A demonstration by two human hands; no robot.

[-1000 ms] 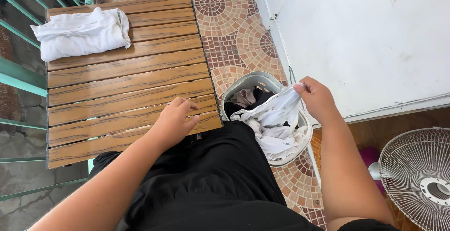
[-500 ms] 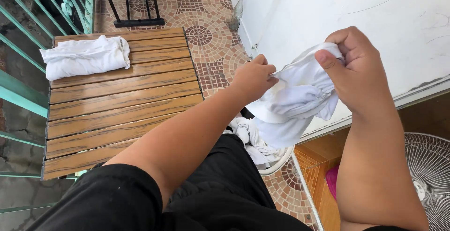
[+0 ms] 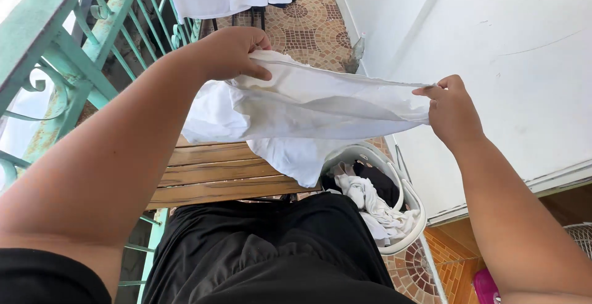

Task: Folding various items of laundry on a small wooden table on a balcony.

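White cotton garment [image 3: 308, 103] held stretched by its top edge, up in front of the chest above the brown slatted wooden table [image 3: 209, 171]

Left hand [image 3: 231, 51] clamped on one corner, right hand [image 3: 453, 110] pinched shut on the other, so cloth hangs flat and open; both forearms raised and spread wide, wrists turned inward. White plastic laundry basket [image 3: 412, 202] of mixed clothes set low beside right knee, within reach; green metal railing [image 3: 68, 45] at left

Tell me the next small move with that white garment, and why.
Probably lower it flat onto the wooden table. The left hand and right hand each pinch an end of the white garment, stretched taut in the air above the slats, with the laundry basket beside.
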